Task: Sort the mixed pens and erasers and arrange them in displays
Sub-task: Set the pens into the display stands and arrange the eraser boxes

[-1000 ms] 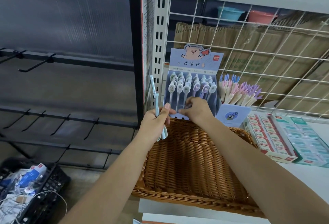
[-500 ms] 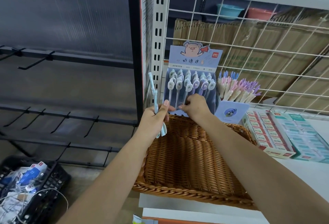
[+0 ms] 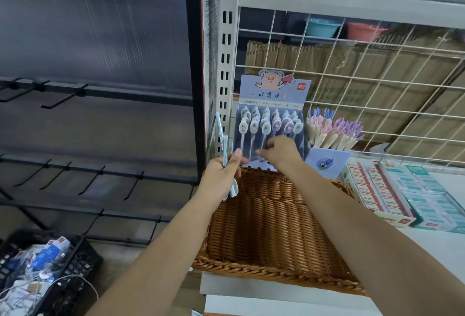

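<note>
The white shelving unit [image 3: 230, 64] with its wire grid back carries all the stock at issue. On its deck the wicker basket [image 3: 271, 230] sits nearest the person. I see no loose stock in the part of it that the arms leave in view. The eraser boxes [image 3: 377, 190] lie packed in rows well to the right. The pig-card display [image 3: 273, 94] stands upright just behind the basket's far rim, and a cup of pastel pens [image 3: 334, 132] stands just beside it on the right. The right hand [image 3: 281, 151] is at the display's front. Its fingers are curled in against the lower shafts of the standing pens [image 3: 266, 124], but I cannot tell whether it actually pinches one. The left hand [image 3: 221, 180] hovers over the basket's far left corner, fist closed round the spare pens [image 3: 222, 144]. Their long axis runs near vertical, slim ends up and broad rounded ends hanging below the fist. The standing pens show their broad ends uppermost, so the spare ones appear inverted relative to the display. The display lies right of the left hand and slightly beyond it, close by. The right hand is the nearer, being already on it. In my judgement, the coming move is a handover to the right and an end-for-end turn before seating.
</note>
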